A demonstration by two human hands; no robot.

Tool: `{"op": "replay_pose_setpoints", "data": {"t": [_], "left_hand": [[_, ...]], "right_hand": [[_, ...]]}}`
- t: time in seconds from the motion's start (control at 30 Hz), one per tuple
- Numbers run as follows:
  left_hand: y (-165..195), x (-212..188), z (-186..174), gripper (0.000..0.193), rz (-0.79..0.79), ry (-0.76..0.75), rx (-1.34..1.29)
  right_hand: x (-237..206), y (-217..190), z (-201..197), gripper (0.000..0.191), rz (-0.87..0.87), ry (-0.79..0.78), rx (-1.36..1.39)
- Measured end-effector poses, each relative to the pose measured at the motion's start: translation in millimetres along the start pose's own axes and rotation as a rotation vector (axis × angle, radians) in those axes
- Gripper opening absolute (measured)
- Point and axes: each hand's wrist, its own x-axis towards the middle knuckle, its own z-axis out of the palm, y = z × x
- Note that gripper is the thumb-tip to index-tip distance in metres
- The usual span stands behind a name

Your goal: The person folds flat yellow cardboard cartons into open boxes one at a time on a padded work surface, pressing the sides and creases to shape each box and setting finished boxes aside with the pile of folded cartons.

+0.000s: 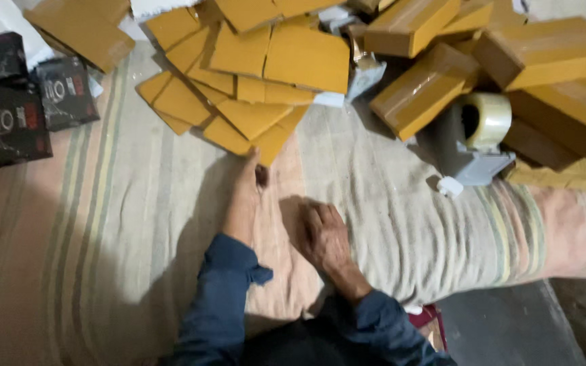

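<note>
My left hand [244,193] reaches forward over a striped cloth [103,224], its fingertips touching the near edge of a flattened yellow-brown cardboard piece [256,135] at the bottom of a pile of flat cartons [266,61]. I cannot tell whether it grips the piece. My right hand [323,234] rests palm down on the cloth, fingers loosely curled, holding nothing. Both arms wear dark blue sleeves.
Taped brown boxes [422,88] are heaped at the back right. A grey tape dispenser [476,146] with a clear tape roll stands beside them. Black printed boxes [15,115] lie at the far left. A dark floor [510,325] shows at the lower right.
</note>
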Motion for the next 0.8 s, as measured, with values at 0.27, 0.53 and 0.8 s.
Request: {"op": "replay_pose_setpoints", "data": {"t": [0.27,0.53,0.8], "left_hand": [[-37,-98,-58,0.031,-0.159,0.022,0.065],[-4,-217,-201,0.041,-0.144,-0.163,0.415],[10,-174,-196,0.039,0.22,-0.16,0.408]], "right_hand": [[-1,12,8,0.056,0.327,0.428,0.437],[-11,38,2,0.062,0.523,0.192,0.361],[23,60,8,0.071,0.677,-0.046,0.452]]}}
